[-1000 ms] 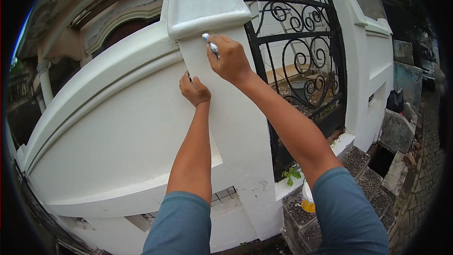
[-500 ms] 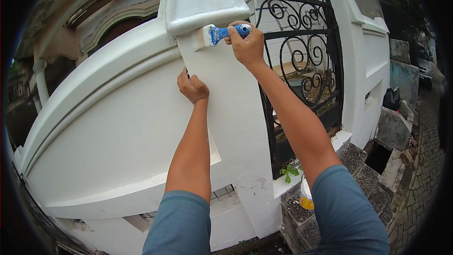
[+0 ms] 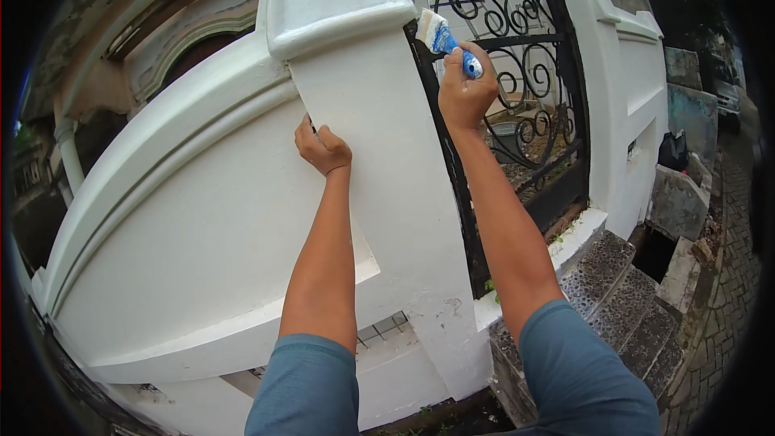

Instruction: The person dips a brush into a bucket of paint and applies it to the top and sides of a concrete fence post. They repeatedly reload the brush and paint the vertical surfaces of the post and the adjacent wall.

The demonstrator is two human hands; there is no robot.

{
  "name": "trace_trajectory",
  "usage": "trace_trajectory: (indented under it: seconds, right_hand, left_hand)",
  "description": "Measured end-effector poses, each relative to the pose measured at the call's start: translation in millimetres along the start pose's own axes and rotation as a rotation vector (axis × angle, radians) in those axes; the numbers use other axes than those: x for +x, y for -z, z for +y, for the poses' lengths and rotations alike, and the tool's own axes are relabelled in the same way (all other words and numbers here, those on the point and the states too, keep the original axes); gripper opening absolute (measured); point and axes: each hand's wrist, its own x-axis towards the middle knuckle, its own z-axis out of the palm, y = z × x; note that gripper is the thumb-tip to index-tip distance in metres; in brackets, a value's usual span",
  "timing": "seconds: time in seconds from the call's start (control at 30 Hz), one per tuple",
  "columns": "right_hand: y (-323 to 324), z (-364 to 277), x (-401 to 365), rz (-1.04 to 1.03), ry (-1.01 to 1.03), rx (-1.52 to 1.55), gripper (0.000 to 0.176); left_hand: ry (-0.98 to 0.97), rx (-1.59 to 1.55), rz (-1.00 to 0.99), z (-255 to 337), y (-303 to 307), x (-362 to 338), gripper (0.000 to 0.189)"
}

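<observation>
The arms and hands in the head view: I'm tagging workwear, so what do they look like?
The left sleeve and right sleeve are short, plain and blue-grey, with hemmed edges. The left hand and right hand wear no gloves.

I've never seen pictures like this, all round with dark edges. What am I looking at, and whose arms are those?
No machine here: those are a person's own arms, seen from a camera worn on the head, facing forward and down. The right hand holds a paintbrush with a blue handle and pale bristles, raised before a black scrolled metal gate. The curled left hand is by the edge of a white pillar; something small and dark shows at its fingers, too hidden to name. Lower right are speckled grey steps.
</observation>
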Motion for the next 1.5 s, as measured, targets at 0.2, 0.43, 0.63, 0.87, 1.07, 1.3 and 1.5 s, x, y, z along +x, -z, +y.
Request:
trace_trajectory:
  seconds: [0.2, 0.43, 0.63, 0.87, 1.07, 1.3, 1.5]
  right_hand:
    - [-33, -39, -51, -0.004, 0.050, -0.022, 0.011]
    - [-62, -63, -90, -0.052, 0.040, 0.155, 0.011]
    - [-45, -78, -100, -0.167, 0.099, 0.253, 0.012]
    - [-38, -96, -90, -0.473, -0.022, 0.509, 0.011]
    - [-59, -75, -68, -0.387, 0.151, 0.357, 0.011]
    - [-40, -54, -45, -0.357, 0.142, 0.231, 0.012]
    - [-24, -32, -29, -0.344, 0.185, 0.131, 0.012]
  left_hand:
    - [0.001, 0.030, -0.037, 8, 4, 0, 0.048]
    - [-0.028, 0.011, -0.019, 1, 1, 0, 0.048]
    - [-0.040, 0.016, -0.007, 0, 2, 2, 0.046]
    - [-0.046, 0.045, -0.002, 1, 0, 0, 0.045]
    - [-0.057, -0.006, 0.001, 3, 1, 2, 0.047]
    - [-0.045, 0.005, -0.012, 2, 1, 1, 0.049]
    - [0.002, 0.003, -0.030, 4, 2, 1, 0.051]
